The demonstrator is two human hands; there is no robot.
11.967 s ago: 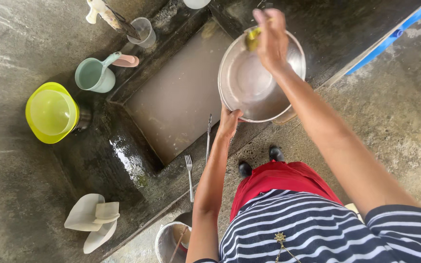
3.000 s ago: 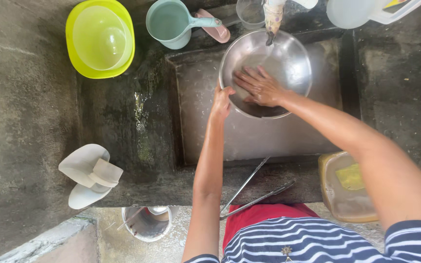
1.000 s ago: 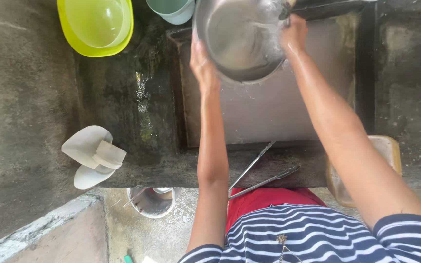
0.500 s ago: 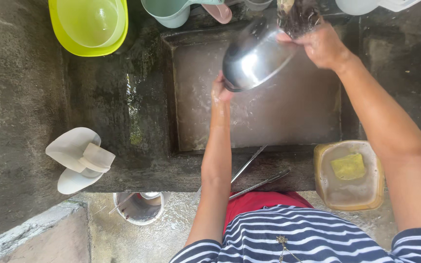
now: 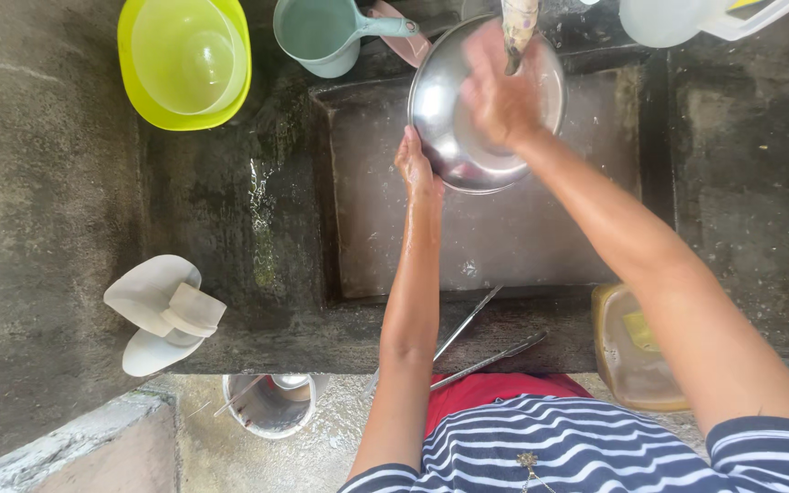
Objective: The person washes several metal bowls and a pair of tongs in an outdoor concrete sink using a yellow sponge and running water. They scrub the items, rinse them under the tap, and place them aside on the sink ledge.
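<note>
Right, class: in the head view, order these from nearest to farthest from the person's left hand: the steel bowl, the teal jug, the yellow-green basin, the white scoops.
1. Steel bowl: the left hand grips its near rim, over the sink.
2. Teal jug: up and left of the hand, on the ledge.
3. White scoops and yellow-green basin: both far left, too close to call.

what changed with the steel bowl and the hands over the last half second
The steel bowl was tipped on edge; now it faces open-side up over the sink. The right hand moved from its rim into the bowl. The left hand still holds the near rim. The yellow-green basin stayed put.
</note>
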